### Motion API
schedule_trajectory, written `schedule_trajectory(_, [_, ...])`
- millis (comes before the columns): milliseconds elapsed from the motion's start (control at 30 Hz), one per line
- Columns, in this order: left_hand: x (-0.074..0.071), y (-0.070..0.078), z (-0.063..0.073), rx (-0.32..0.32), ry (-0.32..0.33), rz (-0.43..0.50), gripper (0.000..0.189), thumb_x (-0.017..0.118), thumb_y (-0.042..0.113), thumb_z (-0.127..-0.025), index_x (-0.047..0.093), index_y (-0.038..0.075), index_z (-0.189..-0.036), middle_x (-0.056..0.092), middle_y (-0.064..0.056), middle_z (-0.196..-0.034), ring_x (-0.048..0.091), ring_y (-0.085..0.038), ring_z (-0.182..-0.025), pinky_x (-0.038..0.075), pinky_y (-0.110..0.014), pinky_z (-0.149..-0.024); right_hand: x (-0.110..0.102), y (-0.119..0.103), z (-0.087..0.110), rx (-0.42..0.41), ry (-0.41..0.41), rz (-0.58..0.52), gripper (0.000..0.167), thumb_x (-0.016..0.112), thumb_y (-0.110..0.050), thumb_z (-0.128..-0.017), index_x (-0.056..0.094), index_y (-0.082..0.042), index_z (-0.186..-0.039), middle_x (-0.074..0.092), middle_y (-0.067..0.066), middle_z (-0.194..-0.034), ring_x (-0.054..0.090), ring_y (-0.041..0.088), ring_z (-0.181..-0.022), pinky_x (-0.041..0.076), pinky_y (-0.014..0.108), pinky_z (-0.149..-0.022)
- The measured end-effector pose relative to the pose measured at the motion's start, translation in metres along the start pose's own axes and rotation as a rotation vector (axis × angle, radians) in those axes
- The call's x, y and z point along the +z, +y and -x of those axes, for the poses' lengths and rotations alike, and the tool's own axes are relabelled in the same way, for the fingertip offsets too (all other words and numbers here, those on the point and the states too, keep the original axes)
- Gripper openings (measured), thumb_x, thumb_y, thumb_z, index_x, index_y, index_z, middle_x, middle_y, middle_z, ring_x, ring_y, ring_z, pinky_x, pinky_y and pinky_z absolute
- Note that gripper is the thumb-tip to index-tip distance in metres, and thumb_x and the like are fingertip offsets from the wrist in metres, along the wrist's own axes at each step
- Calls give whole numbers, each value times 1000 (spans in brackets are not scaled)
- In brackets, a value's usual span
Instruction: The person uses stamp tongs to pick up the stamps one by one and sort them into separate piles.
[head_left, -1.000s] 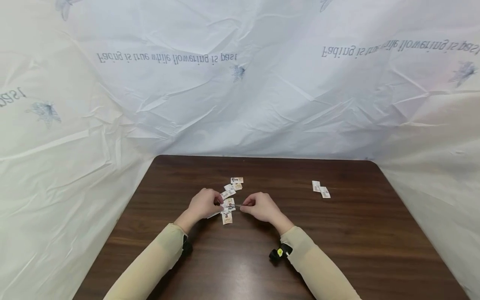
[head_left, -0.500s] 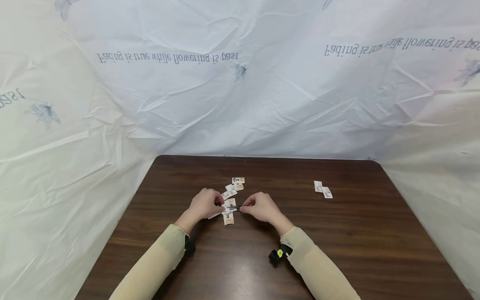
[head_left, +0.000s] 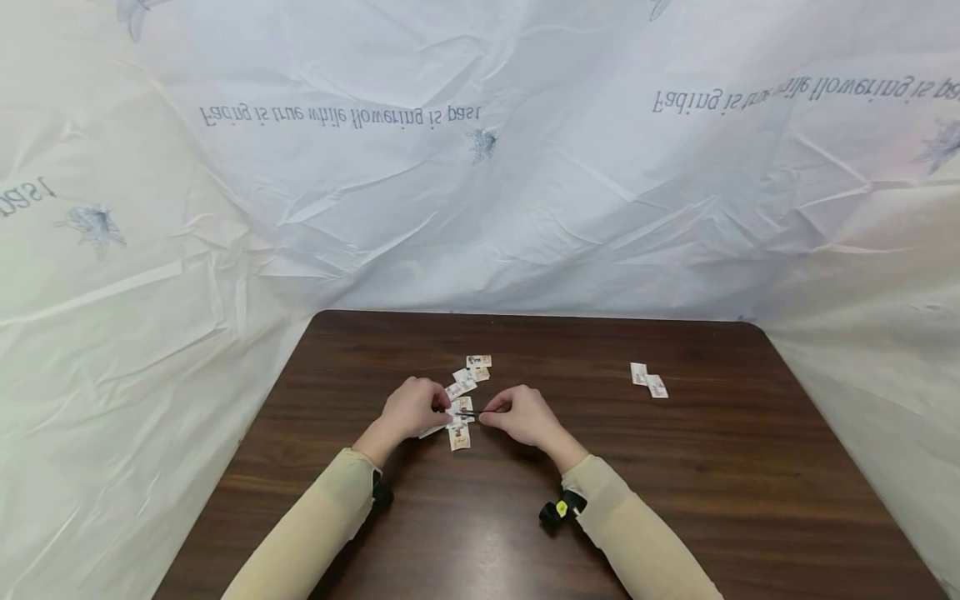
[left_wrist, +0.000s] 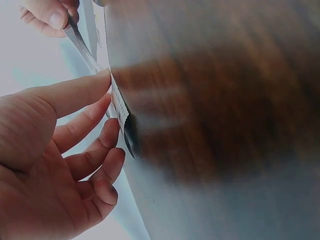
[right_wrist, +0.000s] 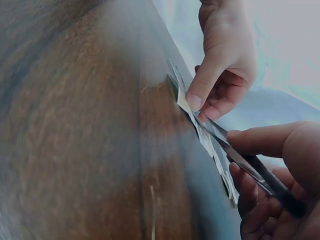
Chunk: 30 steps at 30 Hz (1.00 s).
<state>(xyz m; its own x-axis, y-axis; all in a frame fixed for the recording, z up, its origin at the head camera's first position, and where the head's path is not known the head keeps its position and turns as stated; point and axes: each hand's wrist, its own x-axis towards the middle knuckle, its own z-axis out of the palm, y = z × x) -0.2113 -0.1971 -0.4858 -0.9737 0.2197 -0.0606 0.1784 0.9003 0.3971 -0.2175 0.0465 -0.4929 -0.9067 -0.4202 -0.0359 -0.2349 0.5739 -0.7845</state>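
Observation:
My left hand (head_left: 411, 408) pinches a small stamp (left_wrist: 120, 102) with a perforated edge between thumb and fingertips, low over the dark wooden table. My right hand (head_left: 525, 414) holds metal tweezers (right_wrist: 250, 167) between thumb and fingers, their tips pointing left at the stamp, close by the left fingertips in the right wrist view. Under and around the left fingers lie more stamps, one of them (head_left: 459, 437) jutting out toward the front. The left fingers partly hide this group.
A few overlapping stamps (head_left: 464, 380) trail away behind the hands, with another stamp (head_left: 478, 361) at the far end. Two stamps (head_left: 657, 386) lie corner to corner at the right on the table (head_left: 750, 467). White printed sheeting (head_left: 480, 225) hangs around the table.
Both hands stay in nearly the same place, with the stamp and tweezers still held. The head view has shifted very slightly.

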Motion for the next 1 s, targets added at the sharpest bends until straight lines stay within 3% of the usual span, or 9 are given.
schedule_trajectory(133, [0, 1, 0, 6, 0, 0, 12, 92, 27, -87, 80, 24, -90, 66, 14, -77, 59, -16, -85, 52, -44, -87, 2, 3, -1, -34, 14, 55, 7, 83, -25, -95, 83, -17, -96, 74, -9, -89, 65, 9, -79, 56, 36, -76])
schedule_trajectory(367, [-2, 2, 1, 11, -1, 0, 12, 92, 26, -87, 80, 23, -90, 66, 14, -78, 58, -16, -86, 53, -43, -82, 5, 3, -5, -76, 82, 171, 7, 83, -24, -96, 83, -18, -96, 75, -7, -92, 69, 13, -87, 57, 39, -80])
schedule_trajectory(633, [-3, 2, 0, -1, -9, -3, 12, 91, 27, -87, 80, 23, -90, 66, 13, -79, 58, -15, -83, 53, -40, -76, 8, 4, -7, -68, 123, 200, 10, 83, -25, -96, 84, -15, -96, 72, -5, -95, 69, 16, -88, 56, 40, -78])
schedule_trajectory(833, [-2, 2, 0, -7, -13, -5, 12, 91, 27, -87, 80, 24, -90, 66, 13, -79, 58, -15, -85, 53, -40, -77, 8, 6, -9, -101, 115, 209, 4, 85, -22, -94, 84, -19, -95, 72, -5, -95, 67, 14, -86, 55, 39, -77])
schedule_trajectory(1000, [-2, 1, -1, -3, -11, -2, 12, 91, 26, -87, 80, 24, -91, 68, 13, -81, 59, -15, -84, 53, -40, -77, 6, 9, -11, -119, 63, 203, 6, 85, -22, -94, 85, -19, -99, 74, -4, -97, 69, 16, -89, 56, 40, -80])
